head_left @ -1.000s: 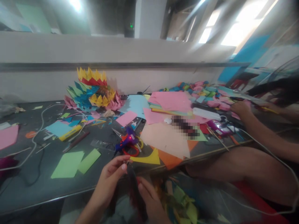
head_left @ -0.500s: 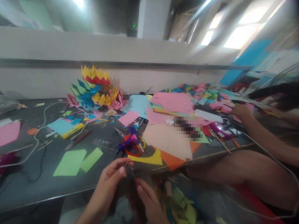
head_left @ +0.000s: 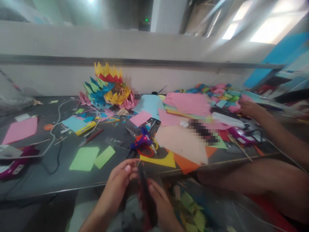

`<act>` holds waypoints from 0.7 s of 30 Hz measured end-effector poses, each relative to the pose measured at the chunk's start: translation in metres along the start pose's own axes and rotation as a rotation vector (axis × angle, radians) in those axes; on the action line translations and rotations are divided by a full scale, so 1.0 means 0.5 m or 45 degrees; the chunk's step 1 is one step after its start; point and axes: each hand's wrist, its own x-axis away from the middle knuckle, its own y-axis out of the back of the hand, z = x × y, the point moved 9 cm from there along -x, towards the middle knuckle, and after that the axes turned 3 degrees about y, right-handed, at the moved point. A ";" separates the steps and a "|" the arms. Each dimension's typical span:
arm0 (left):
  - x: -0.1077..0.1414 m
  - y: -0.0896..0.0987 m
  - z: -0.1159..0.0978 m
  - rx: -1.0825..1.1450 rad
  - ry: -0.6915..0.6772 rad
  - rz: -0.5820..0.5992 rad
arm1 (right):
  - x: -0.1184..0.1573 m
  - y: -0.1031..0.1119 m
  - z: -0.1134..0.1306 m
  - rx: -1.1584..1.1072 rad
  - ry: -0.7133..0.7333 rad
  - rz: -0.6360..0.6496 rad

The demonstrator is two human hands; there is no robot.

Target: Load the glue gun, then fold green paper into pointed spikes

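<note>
Fingers of left hand (head_left: 119, 180) curled beside far tip of dark elongated object (head_left: 145, 190); whether anything is pinched cannot be told. Object held along right side by right hand (head_left: 161, 204), long axis pointed toward table (head_left: 61, 180) and blue hot-glue gun (head_left: 144, 138).

Counter (head_left: 48, 185): dark, smooth, faint sheen. Pink sheets (head_left: 188, 102), green sheets (head_left: 84, 159): matt paper, smooth. Crowns (head_left: 118, 96): matt paper, sharply creased. Glue gun (head_left: 145, 138): smooth plastic. Scissors (head_left: 131, 131): metal blades, plastic handles. Yellow cutter (head_left: 84, 129): plastic. Power strip (head_left: 228, 119): smooth white plastic. Purple device (head_left: 14, 165): glossy plastic. Bag (head_left: 14, 100): thin, clear, crinkled plastic. Sticks (head_left: 239, 147): apparently wood, matt. Dark slim object (head_left: 147, 196): smooth-looking; material unclear.
</note>
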 end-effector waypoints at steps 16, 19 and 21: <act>0.004 0.002 -0.019 -0.095 -0.042 0.010 | 0.007 -0.006 0.000 0.003 -0.046 -0.062; 0.003 0.013 -0.030 -0.257 -0.144 -0.011 | 0.007 -0.006 0.003 0.064 -0.037 -0.067; 0.004 0.020 -0.036 -0.378 -0.191 -0.037 | 0.007 -0.005 0.003 0.086 -0.025 -0.070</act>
